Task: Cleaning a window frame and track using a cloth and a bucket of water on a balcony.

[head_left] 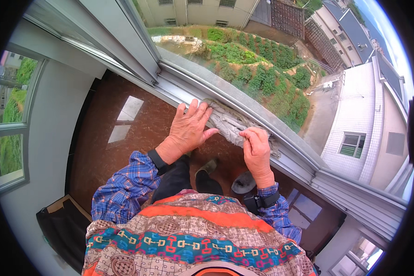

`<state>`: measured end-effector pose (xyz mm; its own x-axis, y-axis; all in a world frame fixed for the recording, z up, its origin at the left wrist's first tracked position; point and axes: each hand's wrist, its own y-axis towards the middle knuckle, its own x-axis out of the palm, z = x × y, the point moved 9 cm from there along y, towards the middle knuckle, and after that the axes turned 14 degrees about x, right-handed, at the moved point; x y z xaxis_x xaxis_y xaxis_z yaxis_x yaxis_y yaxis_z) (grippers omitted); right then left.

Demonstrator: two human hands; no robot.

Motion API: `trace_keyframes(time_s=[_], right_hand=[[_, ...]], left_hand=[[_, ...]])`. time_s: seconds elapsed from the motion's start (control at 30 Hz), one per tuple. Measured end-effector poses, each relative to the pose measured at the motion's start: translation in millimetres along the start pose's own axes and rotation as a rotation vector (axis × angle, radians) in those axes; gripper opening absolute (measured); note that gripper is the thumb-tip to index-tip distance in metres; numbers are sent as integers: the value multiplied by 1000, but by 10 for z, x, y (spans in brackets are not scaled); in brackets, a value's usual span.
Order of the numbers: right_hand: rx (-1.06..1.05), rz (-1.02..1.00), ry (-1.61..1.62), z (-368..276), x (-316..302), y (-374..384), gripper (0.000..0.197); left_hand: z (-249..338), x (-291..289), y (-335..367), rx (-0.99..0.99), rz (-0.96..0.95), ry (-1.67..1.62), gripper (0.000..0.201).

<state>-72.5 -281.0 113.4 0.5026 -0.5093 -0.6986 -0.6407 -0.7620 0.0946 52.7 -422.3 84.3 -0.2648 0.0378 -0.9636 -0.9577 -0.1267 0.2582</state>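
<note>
A crumpled grey-white cloth [232, 126] lies along the track of the white sliding-window frame [184, 87]. My left hand [186, 129] rests at the cloth's left end, its fingers stretched out and its thumb apart, with the fingertips against the cloth and the sill. At the other end, my right hand [257, 152] is closed, its thumb and bent fingers pinching the cloth's near edge. Part of the cloth is hidden behind this hand. Both wrists wear dark bands, below which come blue checked sleeves.
Past the window glass lie green vegetable plots [262, 69] and a white-tiled building [349, 119]. Reddish-brown floor [106, 119] shows below me, with a round grey thing [243, 182] near my feet. A black box-like thing [64, 230] stands by the left wall.
</note>
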Motion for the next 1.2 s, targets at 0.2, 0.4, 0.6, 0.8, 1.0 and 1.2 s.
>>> trace_keyframes(time_s=[0.2,0.4,0.6,0.8,1.0,1.2], right_hand=[[10,-75,45,-65,113,-45,19],[-22,-193,108,-262,251,-149,19],[-56,-232,171,-311,132,-326,20],[26,-264,151,49,59,-437,18],[79,-307,146,91,-30,-377,17],[23,-307,173,-5,-38,-466,18]], left_hand=[[-848,-81,-281,-260,-67,188,67],[-1047,102,-71,-570,1,156,59],[-941,110,-176,-661,201,224,44],[-437,58,-119,-367,209,38,45],[-1048,29,-166,-684,34,91,57],[-1230,181,-125,-942,148,164,66]])
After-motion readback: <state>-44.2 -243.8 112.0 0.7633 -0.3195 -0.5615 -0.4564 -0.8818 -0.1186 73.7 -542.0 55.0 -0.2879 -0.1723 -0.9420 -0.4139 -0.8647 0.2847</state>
